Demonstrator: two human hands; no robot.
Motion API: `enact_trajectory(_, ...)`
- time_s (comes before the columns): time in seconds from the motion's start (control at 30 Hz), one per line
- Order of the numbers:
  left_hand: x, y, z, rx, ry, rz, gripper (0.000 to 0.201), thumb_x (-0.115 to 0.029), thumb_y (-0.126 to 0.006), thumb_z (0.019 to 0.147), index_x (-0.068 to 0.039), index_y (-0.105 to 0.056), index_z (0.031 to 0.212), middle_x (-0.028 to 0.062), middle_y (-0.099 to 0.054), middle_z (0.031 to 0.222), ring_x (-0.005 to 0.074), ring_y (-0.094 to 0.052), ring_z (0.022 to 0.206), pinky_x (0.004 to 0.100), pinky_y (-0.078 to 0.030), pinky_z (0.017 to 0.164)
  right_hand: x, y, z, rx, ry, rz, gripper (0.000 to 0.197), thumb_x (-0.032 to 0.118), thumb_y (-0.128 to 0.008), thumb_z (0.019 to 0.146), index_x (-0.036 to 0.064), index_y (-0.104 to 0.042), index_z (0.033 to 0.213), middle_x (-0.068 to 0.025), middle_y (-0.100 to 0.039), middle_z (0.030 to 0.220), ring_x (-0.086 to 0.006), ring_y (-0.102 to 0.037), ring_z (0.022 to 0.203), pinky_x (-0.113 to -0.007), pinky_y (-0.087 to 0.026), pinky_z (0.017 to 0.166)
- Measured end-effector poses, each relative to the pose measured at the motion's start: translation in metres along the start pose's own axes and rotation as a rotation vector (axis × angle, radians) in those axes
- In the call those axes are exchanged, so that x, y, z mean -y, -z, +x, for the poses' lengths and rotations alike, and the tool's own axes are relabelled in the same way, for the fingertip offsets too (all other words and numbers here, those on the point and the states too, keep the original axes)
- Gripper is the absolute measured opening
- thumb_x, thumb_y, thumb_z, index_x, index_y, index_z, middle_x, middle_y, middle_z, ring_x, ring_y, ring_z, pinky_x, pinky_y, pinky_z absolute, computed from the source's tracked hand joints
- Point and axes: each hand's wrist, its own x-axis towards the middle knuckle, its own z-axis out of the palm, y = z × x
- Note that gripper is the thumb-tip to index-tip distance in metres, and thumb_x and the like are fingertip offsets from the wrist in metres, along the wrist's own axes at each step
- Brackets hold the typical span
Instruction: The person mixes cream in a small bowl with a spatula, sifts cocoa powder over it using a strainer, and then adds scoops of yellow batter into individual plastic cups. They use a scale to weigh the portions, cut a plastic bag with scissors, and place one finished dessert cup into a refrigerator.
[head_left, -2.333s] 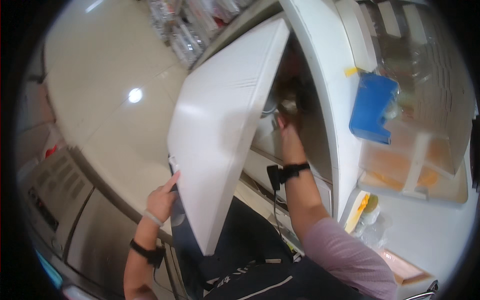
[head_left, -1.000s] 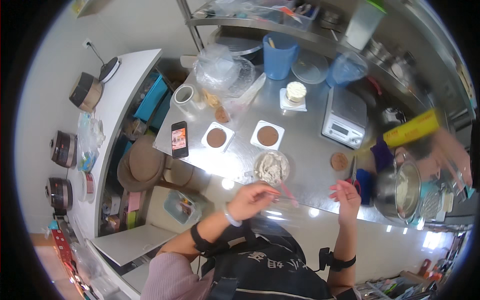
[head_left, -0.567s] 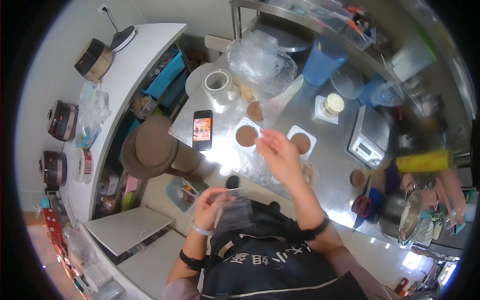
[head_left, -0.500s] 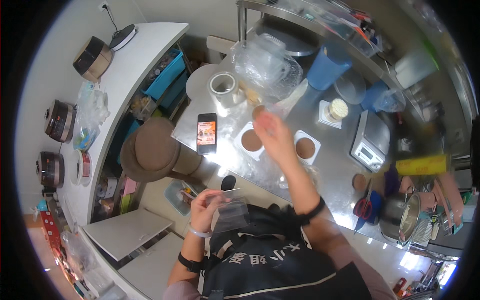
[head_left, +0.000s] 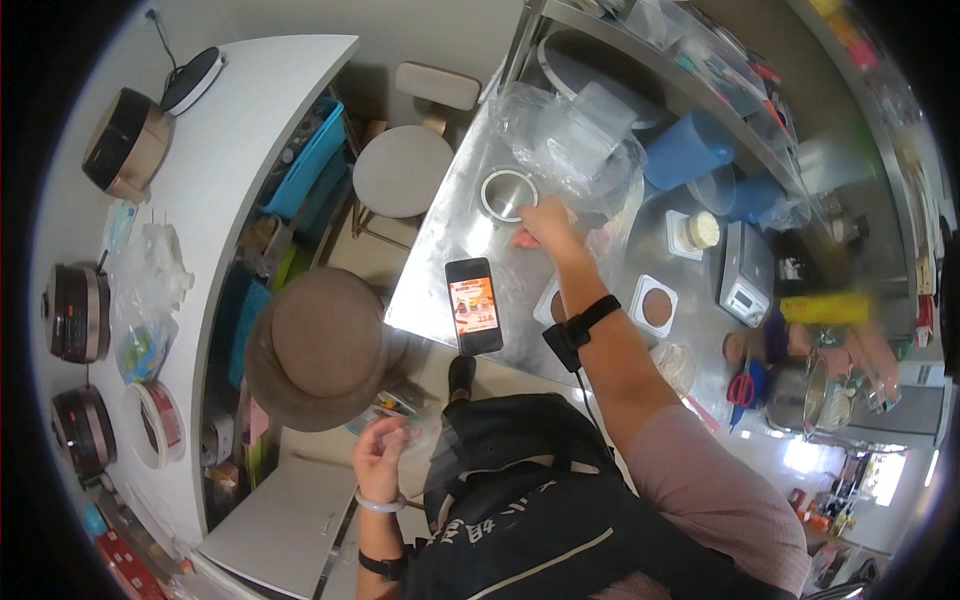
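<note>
My right hand (head_left: 548,224) reaches over the steel table, its fingers closed at the near rim of an upright roll of clear plastic film (head_left: 487,196). The hand partly hides its own fingertips. Low on the left, my left hand (head_left: 380,458) is raised with its fingers pinching a clear plastic sheet (head_left: 430,432), which is hard to see against the floor. Beside my right forearm sit two white square containers with round brown tops; one (head_left: 655,306) is in full view, the other (head_left: 544,302) is half hidden by the arm.
A phone (head_left: 473,304) lies by the table's near left edge. Behind the roll are clear plastic bags and tubs (head_left: 590,130) and a blue jug (head_left: 690,148). To the right stand a cream-coloured tub (head_left: 699,231), a scale (head_left: 745,272) and red-handled scissors (head_left: 741,389). Stools (head_left: 325,335) stand left.
My right hand has moved from above the brown-topped containers to the film roll. The left hand still holds the plastic sheet, a little lower. The whole view has shifted.
</note>
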Motion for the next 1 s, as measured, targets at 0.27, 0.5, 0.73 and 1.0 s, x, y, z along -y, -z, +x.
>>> enact_trajectory(0.27,-0.033,-0.037,0.009,0.245,-0.028,0.050,0.013,-0.002,-0.058,0.083,0.001,-0.057,0.095,0.0077,-0.055,0.089,0.0211,-0.062,0.079,0.0287,-0.049,0.069,-0.044,0.039,-0.111,0.163,0.182,1.024,0.026,0.003,-0.048,0.079,-0.0062,-0.049,0.104,-0.0138,-0.059,0.094,-0.0208,-0.063,0.077,-0.031,-0.054,0.056)
enact_trajectory(0.5,-0.003,-0.161,-0.033,0.993,-0.030,0.372,0.008,0.002,-0.059,0.080,0.003,-0.059,0.088,0.0102,-0.053,0.088,0.0209,-0.062,0.076,0.0271,-0.050,0.063,-0.209,0.168,-0.332,-0.224,0.678,1.032,0.032,0.004,-0.057,0.080,0.0016,-0.050,0.112,-0.0002,-0.059,0.089,-0.0071,-0.055,0.076,-0.023,-0.046,0.063)
enact_trajectory(0.73,0.112,-0.317,-0.185,1.571,0.046,0.707,0.008,0.006,-0.056,0.077,0.003,-0.058,0.085,0.0091,-0.056,0.084,0.0180,-0.060,0.072,0.0266,-0.049,0.065,-0.461,0.163,-0.575,-0.991,0.210,1.251,0.035,0.006,-0.055,0.079,0.0026,-0.048,0.112,-0.0059,-0.060,0.082,-0.0126,-0.060,0.062,-0.025,-0.050,0.046)
enact_trajectory(1.0,0.390,-0.464,-0.432,2.316,0.022,1.040,0.010,-0.005,-0.060,0.079,0.001,-0.062,0.088,0.0068,-0.061,0.082,0.0128,-0.058,0.073,0.0251,-0.047,0.065,-0.637,0.055,-0.731,-1.698,-0.467,1.771,0.034,0.009,-0.053,0.078,0.0002,-0.047,0.111,-0.0091,-0.058,0.079,-0.0136,-0.056,0.051,-0.023,-0.047,0.040)
